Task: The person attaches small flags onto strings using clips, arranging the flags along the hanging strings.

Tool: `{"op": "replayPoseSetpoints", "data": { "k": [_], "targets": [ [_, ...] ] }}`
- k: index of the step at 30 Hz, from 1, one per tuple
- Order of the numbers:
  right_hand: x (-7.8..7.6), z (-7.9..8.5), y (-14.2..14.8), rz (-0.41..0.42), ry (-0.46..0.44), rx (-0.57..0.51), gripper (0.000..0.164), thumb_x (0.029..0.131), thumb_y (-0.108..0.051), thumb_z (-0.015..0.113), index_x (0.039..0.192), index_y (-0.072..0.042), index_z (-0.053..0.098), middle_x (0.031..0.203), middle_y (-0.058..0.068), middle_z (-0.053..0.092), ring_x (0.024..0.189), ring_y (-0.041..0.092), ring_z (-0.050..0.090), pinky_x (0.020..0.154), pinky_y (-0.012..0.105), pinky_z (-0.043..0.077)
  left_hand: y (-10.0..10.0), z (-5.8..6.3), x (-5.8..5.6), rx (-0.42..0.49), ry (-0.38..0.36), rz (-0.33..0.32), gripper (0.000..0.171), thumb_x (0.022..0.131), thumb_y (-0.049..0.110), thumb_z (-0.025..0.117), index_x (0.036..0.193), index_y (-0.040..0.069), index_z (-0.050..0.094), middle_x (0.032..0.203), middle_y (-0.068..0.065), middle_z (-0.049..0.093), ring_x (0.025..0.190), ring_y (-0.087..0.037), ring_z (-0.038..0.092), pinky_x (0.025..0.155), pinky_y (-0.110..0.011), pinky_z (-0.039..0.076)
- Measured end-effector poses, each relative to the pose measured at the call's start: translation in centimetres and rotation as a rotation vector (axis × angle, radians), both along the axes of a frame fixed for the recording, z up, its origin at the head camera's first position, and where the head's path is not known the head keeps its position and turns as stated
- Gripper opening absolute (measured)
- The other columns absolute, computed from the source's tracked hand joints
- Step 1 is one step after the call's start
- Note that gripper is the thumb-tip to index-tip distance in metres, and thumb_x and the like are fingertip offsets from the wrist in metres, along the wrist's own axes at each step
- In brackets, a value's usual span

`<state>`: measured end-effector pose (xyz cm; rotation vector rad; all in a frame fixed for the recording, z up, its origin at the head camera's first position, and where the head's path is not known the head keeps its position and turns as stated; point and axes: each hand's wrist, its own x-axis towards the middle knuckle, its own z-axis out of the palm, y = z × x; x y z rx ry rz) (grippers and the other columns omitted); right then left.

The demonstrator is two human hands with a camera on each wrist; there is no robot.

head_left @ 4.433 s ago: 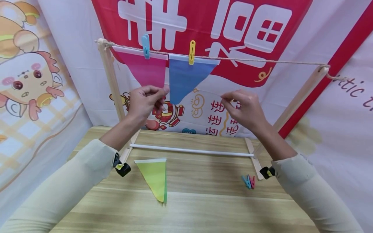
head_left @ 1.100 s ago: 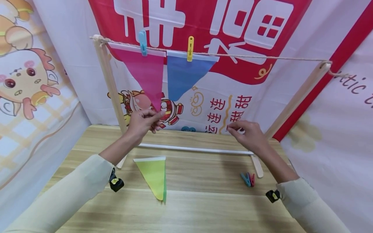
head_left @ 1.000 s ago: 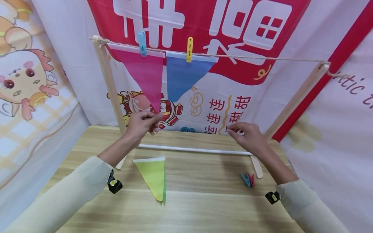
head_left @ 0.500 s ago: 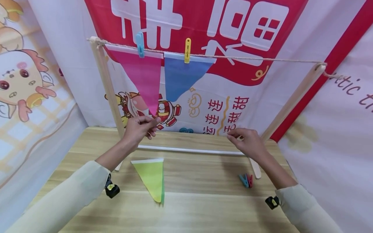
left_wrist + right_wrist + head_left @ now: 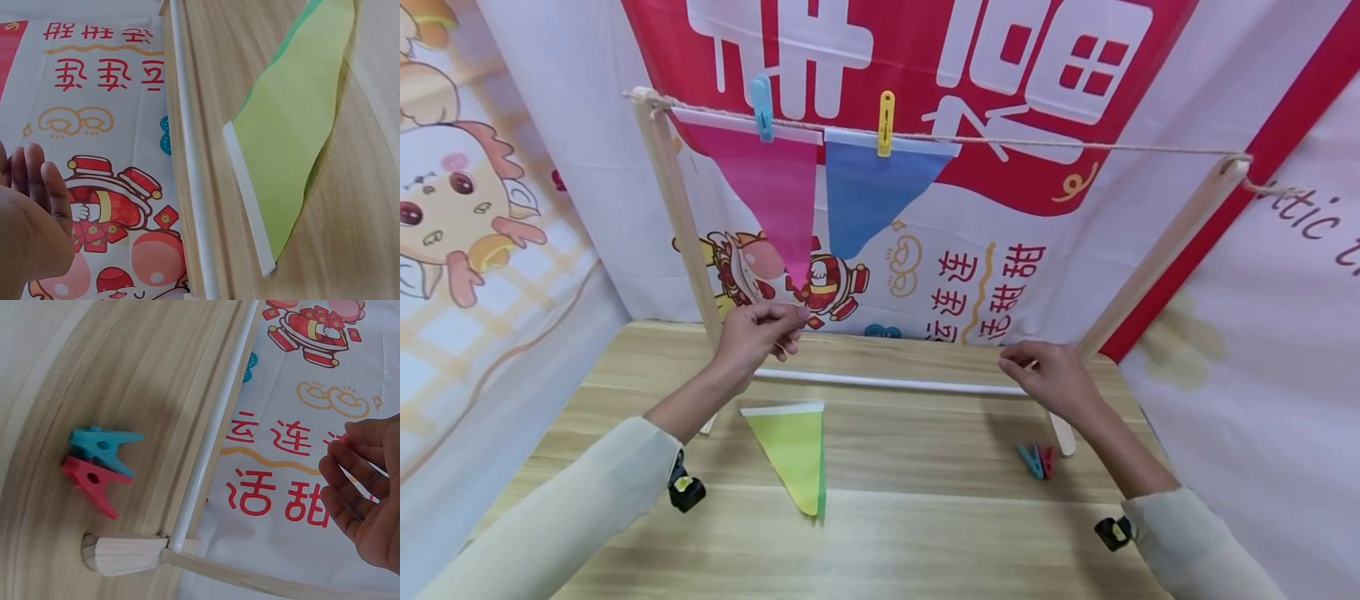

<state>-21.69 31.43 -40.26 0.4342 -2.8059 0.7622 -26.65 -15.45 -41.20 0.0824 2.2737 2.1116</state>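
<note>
A pink pennant [image 5: 778, 192] and a blue pennant [image 5: 880, 187] hang side by side from a twine line [image 5: 1037, 144]. A light blue clothespin [image 5: 763, 108] pins the pink one and a yellow clothespin [image 5: 885, 125] the blue one. My left hand [image 5: 756, 337] hovers just below the pink tip, its fingers loosely bent around nothing. To the right, my right hand [image 5: 1052, 379] hangs over the back of the table with relaxed, empty fingers. A yellow-green pennant [image 5: 287, 119] lies on the table with a green one [image 5: 822, 475] peeking out beneath it.
A teal clothespin [image 5: 103, 445] and a red clothespin [image 5: 94, 481] lie together at the table's right. Wooden posts [image 5: 673, 208] carry the line, with a white rod [image 5: 887, 382] joining their bases. A printed cloth backdrop [image 5: 917, 308] stands behind.
Both hands have come down over the last seconds, the left from in front of the pink pennant to below its tip. The right has drifted slightly lower and rightward. Pennants and clothespins stay put.
</note>
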Motion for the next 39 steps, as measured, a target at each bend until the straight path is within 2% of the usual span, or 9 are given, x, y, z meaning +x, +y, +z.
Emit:
{"op": "replayPoseSetpoints", "data": {
  "k": [4, 7, 10, 14, 18, 25, 32, 37, 39],
  "targets": [
    [0.2, -0.5, 0.4, 0.004, -0.037, -0.005, 0.016, 0.107, -0.021, 0.081, 0.113, -0.007, 0.086, 0.103, 0.008, 0.087, 0.088, 0.022, 0.079, 0.071, 0.026, 0.063, -0.3, -0.6, 0.0, -0.022, -0.001, 0.003, 0.035, 0.106, 0.041, 0.082, 0.108, 0.006, 0.083, 0.086, 0.003, 0.079, 0.068, -0.009, 0.077, 0.066, -0.027, 0.068],
    [0.2, -0.8, 0.5, 0.014, -0.049, 0.012, 0.017, 0.107, -0.021, 0.081, 0.113, -0.007, 0.086, 0.102, 0.006, 0.086, 0.089, 0.021, 0.08, 0.074, 0.027, 0.064, -0.6, -1.1, 0.1, -0.047, -0.007, 0.004, 0.034, 0.105, 0.043, 0.083, 0.102, 0.009, 0.083, 0.084, 0.004, 0.078, 0.069, -0.009, 0.077, 0.065, -0.027, 0.068],
    [0.3, -1.2, 0.7, 0.025, -0.057, 0.03, 0.017, 0.107, -0.02, 0.08, 0.114, -0.005, 0.086, 0.1, 0.005, 0.086, 0.09, 0.02, 0.08, 0.076, 0.029, 0.065, -0.8, -1.5, 0.3, -0.066, -0.011, -0.006, 0.043, 0.104, 0.045, 0.083, 0.108, 0.002, 0.081, 0.083, 0.005, 0.078, 0.07, -0.009, 0.077, 0.066, -0.027, 0.069],
    [0.6, -1.6, 0.9, 0.009, -0.12, 0.039, 0.017, 0.107, -0.022, 0.08, 0.114, -0.007, 0.086, 0.1, 0.004, 0.085, 0.092, 0.02, 0.078, 0.076, 0.031, 0.063, -1.1, -1.9, 0.4, -0.057, 0.003, -0.035, 0.048, 0.106, 0.041, 0.083, 0.114, -0.006, 0.076, 0.084, 0.004, 0.079, 0.07, -0.009, 0.077, 0.066, -0.028, 0.069],
    [0.7, -2.1, 1.1, 0.0, -0.172, 0.041, 0.016, 0.107, -0.024, 0.08, 0.112, -0.009, 0.085, 0.099, 0.002, 0.084, 0.091, 0.018, 0.076, 0.076, 0.032, 0.062, -1.3, -2.3, 0.7, -0.075, 0.006, -0.039, 0.047, 0.105, 0.041, 0.084, 0.114, -0.005, 0.078, 0.086, 0.001, 0.08, 0.072, -0.01, 0.078, 0.068, -0.03, 0.07],
    [1.0, -2.7, 1.4, 0.018, -0.224, 0.058, 0.02, 0.106, -0.029, 0.082, 0.112, -0.01, 0.086, 0.099, 0.002, 0.084, 0.089, 0.014, 0.073, 0.077, 0.032, 0.063, -1.4, -3.2, 0.9, -0.109, -0.096, -0.027, 0.048, 0.101, 0.047, 0.087, 0.122, 0.004, 0.081, 0.088, 0.004, 0.08, 0.075, -0.009, 0.077, 0.071, -0.029, 0.069],
    [1.5, -3.7, 1.8, 0.025, -0.283, 0.078, 0.017, 0.105, -0.026, 0.083, 0.106, -0.009, 0.086, 0.094, 0.001, 0.083, 0.083, 0.013, 0.071, 0.074, 0.033, 0.062, -1.5, -4.2, 1.0, -0.143, -0.085, -0.042, 0.047, 0.101, 0.046, 0.086, 0.123, 0.005, 0.081, 0.096, 0.001, 0.081, 0.081, -0.01, 0.078, 0.072, -0.027, 0.068],
    [1.9, -4.4, 1.9, 0.017, -0.325, 0.112, 0.017, 0.104, -0.026, 0.084, 0.107, -0.009, 0.085, 0.099, 0.004, 0.084, 0.089, 0.015, 0.074, 0.08, 0.042, 0.067, -1.8, -5.2, 1.3, -0.161, -0.1, -0.052, 0.049, 0.102, 0.048, 0.085, 0.124, 0.004, 0.081, 0.095, 0.005, 0.081, 0.086, -0.011, 0.078, 0.075, -0.028, 0.069],
    [1.9, -4.6, 1.8, 0.019, -0.33, 0.118, 0.016, 0.104, -0.025, 0.084, 0.107, -0.009, 0.085, 0.099, 0.003, 0.084, 0.088, 0.015, 0.074, 0.081, 0.043, 0.067, -1.8, -5.5, 1.2, -0.173, -0.1, -0.05, 0.05, 0.102, 0.049, 0.086, 0.123, 0.004, 0.082, 0.094, 0.005, 0.081, 0.086, -0.011, 0.078, 0.076, -0.029, 0.069]
  ]
}}
